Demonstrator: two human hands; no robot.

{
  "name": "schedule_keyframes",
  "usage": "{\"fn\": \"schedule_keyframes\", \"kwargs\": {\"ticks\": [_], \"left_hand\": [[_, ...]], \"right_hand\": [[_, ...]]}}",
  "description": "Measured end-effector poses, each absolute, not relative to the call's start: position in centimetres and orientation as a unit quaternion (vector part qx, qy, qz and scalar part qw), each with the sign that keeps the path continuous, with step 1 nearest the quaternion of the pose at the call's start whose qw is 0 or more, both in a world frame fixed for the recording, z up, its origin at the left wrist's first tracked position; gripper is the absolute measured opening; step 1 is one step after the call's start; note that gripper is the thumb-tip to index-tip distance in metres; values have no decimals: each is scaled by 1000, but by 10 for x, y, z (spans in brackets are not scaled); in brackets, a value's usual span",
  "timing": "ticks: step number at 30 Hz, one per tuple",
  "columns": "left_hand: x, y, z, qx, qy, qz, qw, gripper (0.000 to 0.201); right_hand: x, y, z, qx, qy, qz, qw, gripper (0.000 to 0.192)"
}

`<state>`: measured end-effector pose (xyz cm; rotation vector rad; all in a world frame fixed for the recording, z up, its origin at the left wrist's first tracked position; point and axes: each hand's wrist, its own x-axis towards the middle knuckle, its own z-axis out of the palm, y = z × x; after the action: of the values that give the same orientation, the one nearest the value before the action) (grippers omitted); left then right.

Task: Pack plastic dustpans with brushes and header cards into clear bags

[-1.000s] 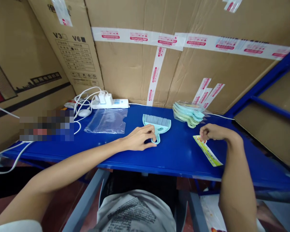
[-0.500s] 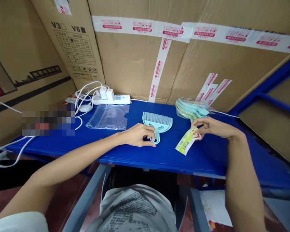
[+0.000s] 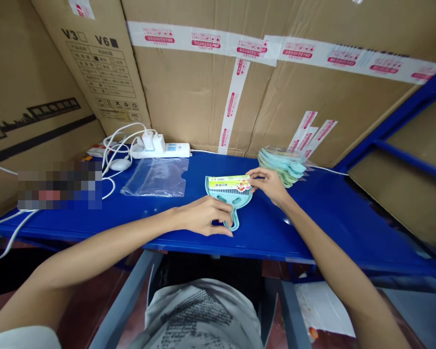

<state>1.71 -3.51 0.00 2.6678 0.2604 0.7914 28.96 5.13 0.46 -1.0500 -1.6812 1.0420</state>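
A small light-blue dustpan and brush set (image 3: 236,201) lies on the blue table, handle towards me, the brush resting in the pan. My left hand (image 3: 212,215) has its curled fingers at the handle, with the thumb on the near side. My right hand (image 3: 267,182) pinches the right end of a yellow, green and white printed card (image 3: 227,182). The card lies crosswise over the bristles, which show only as a thin strip below it.
A flat clear plastic bag (image 3: 156,178) lies to the left. Behind it are a white power strip (image 3: 174,150) and tangled cables. Several bagged dustpan and brush sets (image 3: 281,162) are stacked at the back right. Cardboard (image 3: 189,97) walls in the table's back.
My right hand has brought the card leftward, from the bare table onto the brush's bristles, turning it level. My left hand stays at the handle. The view has shifted slightly.
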Motion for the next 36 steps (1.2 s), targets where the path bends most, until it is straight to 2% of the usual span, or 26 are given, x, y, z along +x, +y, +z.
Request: {"fn": "schedule_keyframes", "kwargs": {"ticks": [4, 7, 9, 12, 15, 18, 20, 24, 26, 30, 32, 36], "left_hand": [[10, -23, 3, 921, 149, 323, 162, 28], [-1, -3, 2, 898, 236, 363, 75, 31], [-8, 9, 0, 900, 265, 345, 33, 30], [-13, 19, -2, 917, 264, 298, 30, 30], [-12, 20, -3, 909, 295, 294, 36, 29], [-12, 22, -2, 839, 437, 324, 26, 24], [-13, 25, -1, 782, 529, 322, 74, 25], [-16, 31, -3, 714, 556, 286, 317, 35], [-16, 33, -7, 675, 542, 311, 392, 38], [-15, 38, -18, 619, 497, 403, 455, 44], [-14, 40, -22, 612, 471, 434, 463, 47], [-12, 40, -21, 619, 433, 451, 475, 45]], "right_hand": [[291, 60, -7, -468, -746, 252, 402, 25], [294, 65, -11, -474, -778, 203, 360, 24], [294, 67, -12, -476, -791, 175, 342, 23], [296, 66, -10, -488, -790, 129, 347, 25], [300, 63, -6, -505, -783, 127, 340, 28], [302, 60, -2, -527, -766, 196, 312, 31], [301, 58, -1, -541, -737, 272, 300, 30], [299, 56, 0, -535, -661, 413, 326, 18], [301, 53, 2, -524, -639, 455, 333, 22], [309, 49, 7, -502, -627, 527, 278, 40], [310, 53, 10, -506, -643, 512, 263, 44], [297, 73, 20, -515, -718, 361, 299, 41]]}}
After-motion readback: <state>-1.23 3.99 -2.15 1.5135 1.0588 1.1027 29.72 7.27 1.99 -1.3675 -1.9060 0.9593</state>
